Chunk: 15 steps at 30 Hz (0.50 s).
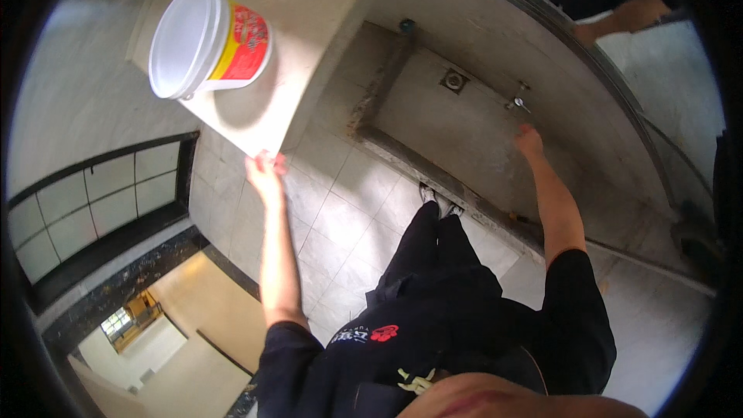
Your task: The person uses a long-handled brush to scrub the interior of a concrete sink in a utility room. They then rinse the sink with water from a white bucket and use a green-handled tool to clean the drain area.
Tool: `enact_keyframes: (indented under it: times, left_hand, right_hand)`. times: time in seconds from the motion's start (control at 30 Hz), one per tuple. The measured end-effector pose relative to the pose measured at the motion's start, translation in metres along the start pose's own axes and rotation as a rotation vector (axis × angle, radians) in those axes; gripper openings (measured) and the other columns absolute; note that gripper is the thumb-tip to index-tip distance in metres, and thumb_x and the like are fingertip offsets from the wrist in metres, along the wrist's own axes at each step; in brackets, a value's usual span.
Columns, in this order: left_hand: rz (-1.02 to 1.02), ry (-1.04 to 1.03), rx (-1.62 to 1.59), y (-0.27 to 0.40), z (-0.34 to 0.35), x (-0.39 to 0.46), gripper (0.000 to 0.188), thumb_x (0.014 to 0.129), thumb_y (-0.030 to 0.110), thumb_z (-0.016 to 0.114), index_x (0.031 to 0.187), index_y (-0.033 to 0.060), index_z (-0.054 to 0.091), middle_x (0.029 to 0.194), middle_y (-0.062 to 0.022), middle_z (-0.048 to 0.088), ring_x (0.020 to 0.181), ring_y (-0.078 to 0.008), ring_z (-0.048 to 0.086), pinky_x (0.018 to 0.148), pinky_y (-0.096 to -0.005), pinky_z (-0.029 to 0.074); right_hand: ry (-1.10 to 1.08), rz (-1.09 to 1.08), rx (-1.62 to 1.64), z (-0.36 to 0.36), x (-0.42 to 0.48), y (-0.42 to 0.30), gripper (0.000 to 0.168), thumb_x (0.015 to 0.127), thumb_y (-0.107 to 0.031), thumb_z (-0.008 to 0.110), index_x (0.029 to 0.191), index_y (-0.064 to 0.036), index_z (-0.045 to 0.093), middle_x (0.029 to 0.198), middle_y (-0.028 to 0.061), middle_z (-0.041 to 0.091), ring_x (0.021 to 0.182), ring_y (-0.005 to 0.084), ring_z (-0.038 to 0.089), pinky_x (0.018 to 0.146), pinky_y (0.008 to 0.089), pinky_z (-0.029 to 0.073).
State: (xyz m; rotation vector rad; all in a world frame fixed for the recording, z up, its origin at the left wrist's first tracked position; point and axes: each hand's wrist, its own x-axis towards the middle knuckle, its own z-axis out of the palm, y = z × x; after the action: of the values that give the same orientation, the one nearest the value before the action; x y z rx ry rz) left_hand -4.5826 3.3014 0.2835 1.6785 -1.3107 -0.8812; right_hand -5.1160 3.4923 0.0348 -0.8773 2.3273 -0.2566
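Observation:
My left hand is by the near corner of a pale countertop, its fingers loosely bent with nothing visible in them. I cannot tell whether it touches the corner. On that countertop stands a white plastic bucket with a white lid and a red and yellow label bearing writing. My right hand reaches over a low floor basin, just short of a metal wall tap. Its fingers are bent and partly hidden from me, and no object shows in them.
A square floor drain lies inside the basin, behind its raised kerb. Both shoes stand against that kerb on grey floor tiles. A doorway opens at lower left, beside a dark-framed window. A mirror at upper right reflects an arm.

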Motion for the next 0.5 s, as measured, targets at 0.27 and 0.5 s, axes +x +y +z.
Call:
enact_keyframes:
  times: [0.27,0.5]
  left_hand:
    - [-0.449,0.040,-0.694,0.100,-0.048,0.203,0.067,0.075,0.040,0.056,0.118,-0.0024,0.026,0.100,-0.0229,0.041,0.095,-0.0419,0.048,0.079,-0.0511,0.045]
    - [-0.165,-0.043,-0.655,0.086,-0.022,0.166,0.034,0.080,0.010,0.047,0.108,-0.0061,0.036,0.103,-0.0226,0.046,0.092,-0.0345,0.051,0.080,-0.0482,0.047]
  right_hand:
    - [-0.072,-0.321,-0.061,0.100,-0.028,0.033,0.019,0.075,-0.015,0.052,0.090,-0.003,0.057,0.087,0.0107,0.059,0.084,0.0215,0.055,0.076,0.0319,0.042]
    - [-0.494,-0.046,0.808,0.088,-0.172,-0.047,0.021,0.074,-0.015,0.058,0.092,-0.004,0.057,0.092,0.0081,0.059,0.086,0.0164,0.056,0.073,0.0277,0.044]
